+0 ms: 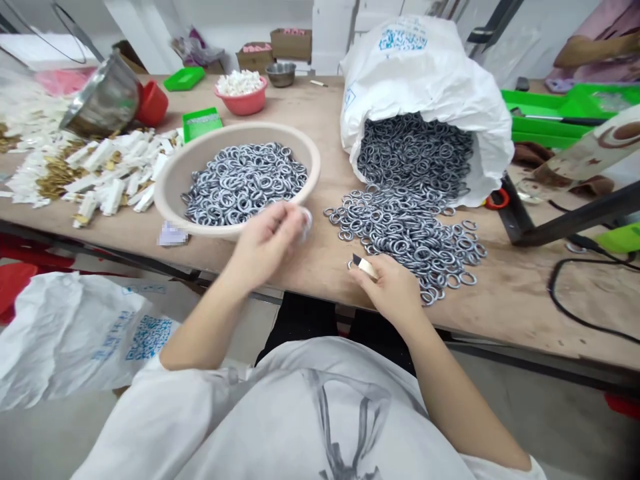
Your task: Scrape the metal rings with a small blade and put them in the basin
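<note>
My left hand [270,237] is closed in a pinch on a grey ring [305,225], slightly blurred, beside the near rim of a beige basin [314,163]. Many grey rings [245,180] fill that basin. Gripped in my right hand [395,290] is a small cutter [368,268] with a cream handle and a short dark blade. Part of another ring [349,265] shows at the right thumb tip. Right behind this hand lies a loose pile of grey rings [405,227], spilling from the mouth of a white woven sack [425,73].
White and gold-coloured pieces [110,167] are heaped on the left of the table, near a tilted metal bowl [107,97]. A red bowl [243,100] holds white parts. On the right stand a black metal frame [575,217], a cable [555,293] and green trays [540,127]. Another person's arm [595,50] shows behind.
</note>
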`<state>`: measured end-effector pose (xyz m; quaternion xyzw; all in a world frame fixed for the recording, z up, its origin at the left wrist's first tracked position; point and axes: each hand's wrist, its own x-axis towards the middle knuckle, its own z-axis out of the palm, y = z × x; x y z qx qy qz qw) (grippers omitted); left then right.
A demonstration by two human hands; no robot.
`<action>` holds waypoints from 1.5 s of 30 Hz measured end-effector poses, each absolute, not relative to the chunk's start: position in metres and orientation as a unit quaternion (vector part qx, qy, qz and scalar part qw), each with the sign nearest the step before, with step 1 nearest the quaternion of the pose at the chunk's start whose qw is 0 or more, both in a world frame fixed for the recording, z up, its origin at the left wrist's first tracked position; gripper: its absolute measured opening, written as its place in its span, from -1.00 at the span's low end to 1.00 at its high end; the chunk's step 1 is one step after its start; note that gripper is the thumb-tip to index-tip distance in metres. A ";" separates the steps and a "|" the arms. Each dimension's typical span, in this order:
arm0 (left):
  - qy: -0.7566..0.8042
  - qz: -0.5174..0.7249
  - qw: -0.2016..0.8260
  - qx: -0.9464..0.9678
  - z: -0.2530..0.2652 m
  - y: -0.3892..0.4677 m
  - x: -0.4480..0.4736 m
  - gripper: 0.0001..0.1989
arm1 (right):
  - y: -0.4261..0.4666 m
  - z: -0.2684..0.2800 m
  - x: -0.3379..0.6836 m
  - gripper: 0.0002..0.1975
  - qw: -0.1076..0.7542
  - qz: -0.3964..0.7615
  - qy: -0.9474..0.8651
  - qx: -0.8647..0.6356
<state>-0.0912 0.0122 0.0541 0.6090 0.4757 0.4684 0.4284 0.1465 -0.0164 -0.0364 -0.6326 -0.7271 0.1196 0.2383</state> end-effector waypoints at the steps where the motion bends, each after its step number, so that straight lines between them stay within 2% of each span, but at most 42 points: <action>1: 0.506 0.484 0.332 0.631 0.068 0.029 -0.102 -0.75 | -0.017 -0.039 0.145 -0.67 0.200 0.094 -0.735 -0.641; 4: 0.591 0.437 0.130 0.665 0.099 0.085 -0.134 -0.78 | -0.019 -0.044 0.138 -0.76 0.125 0.045 -0.751 -0.647; 7: 0.647 0.324 0.066 0.687 0.107 0.128 -0.155 -0.79 | -0.018 -0.045 0.136 -0.78 0.117 0.039 -0.753 -0.646; 9: 0.663 0.271 0.043 0.697 0.103 0.142 -0.161 -0.85 | -0.017 -0.044 0.139 -0.77 0.150 0.061 -0.743 -0.650; 12: 0.681 0.244 -0.013 0.691 0.097 0.146 -0.163 -0.89 | -0.014 -0.042 0.145 -0.79 0.256 0.131 -0.707 -0.646; 16: 0.675 0.233 -0.005 0.700 0.094 0.144 -0.168 -0.78 | -0.011 -0.039 0.151 -0.76 0.409 0.262 -0.631 -0.605; 19: 0.669 0.241 0.005 0.703 0.094 0.145 -0.173 -0.70 | -0.011 -0.036 0.149 -0.71 0.465 0.367 -0.568 -0.571; 24: 0.673 0.253 -0.047 0.694 0.094 0.147 -0.178 -0.58 | -0.012 -0.033 0.143 -0.63 0.509 0.450 -0.509 -0.528; 28: 0.667 0.238 -0.017 0.706 0.096 0.150 -0.183 -0.56 | -0.012 -0.031 0.142 -0.59 0.519 0.510 -0.466 -0.504; 33: 0.575 0.351 -0.041 0.738 0.104 0.110 -0.154 -0.70 | -0.015 -0.028 0.139 -0.55 0.533 0.587 -0.391 -0.467; 35: 0.520 0.366 -0.017 0.772 0.095 0.073 -0.125 -0.81 | -0.018 -0.024 0.134 -0.53 0.537 0.607 -0.376 -0.449; 36: 0.483 0.347 0.029 0.804 0.085 0.054 -0.109 -0.83 | -0.019 -0.021 0.130 -0.53 0.540 0.613 -0.374 -0.440; 39: 0.427 0.316 0.258 0.807 0.041 0.007 -0.064 -0.76 | -0.025 -0.016 0.119 -0.54 0.547 0.620 -0.379 -0.417; 42: 0.445 0.349 0.378 0.733 -0.004 -0.013 -0.037 -0.63 | -0.031 -0.019 0.111 -0.57 0.548 0.610 -0.391 -0.417; 45: 0.428 0.407 0.504 0.630 -0.027 -0.017 -0.024 -0.54 | -0.034 -0.024 0.109 -0.61 0.570 0.555 -0.424 -0.434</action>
